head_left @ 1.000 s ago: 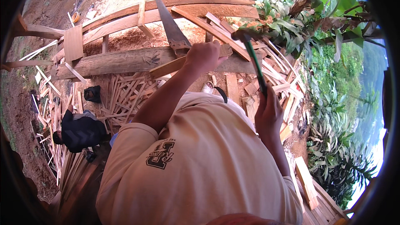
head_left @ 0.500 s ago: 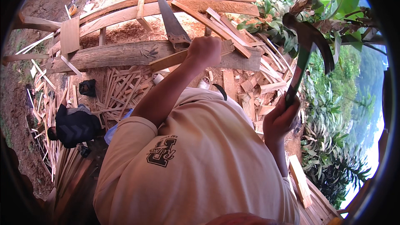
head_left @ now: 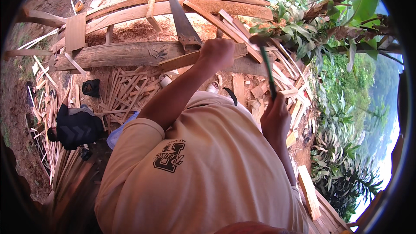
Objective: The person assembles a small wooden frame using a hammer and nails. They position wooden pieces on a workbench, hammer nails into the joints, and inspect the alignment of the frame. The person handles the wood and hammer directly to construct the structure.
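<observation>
My right hand (head_left: 276, 116) is closed round the handle of a hammer (head_left: 268, 70) with a green shaft. The hammer's head is blurred and stands up to the right of my left hand. My left hand (head_left: 218, 53) is a closed fist over a short wooden piece (head_left: 180, 62). What the fingers grip is hidden. The short piece lies across a thick, weathered plank (head_left: 119, 55). Just left of the fist, a handsaw (head_left: 183, 22) rests with its wooden handle on the plank and its blade pointing away.
Beyond the plank run long beams (head_left: 130, 22). A thin flat board (head_left: 76, 32) leans at the left. Offcuts and strips (head_left: 125, 87) litter the ground. A person in dark clothing (head_left: 78, 126) is at the lower left, near a black bag (head_left: 91, 88). Leafy plants (head_left: 346, 104) grow at the right.
The hammer has swung down and leftward from the right, toward my left hand, with my right hand moving along. My left fist has stayed over the wooden piece.
</observation>
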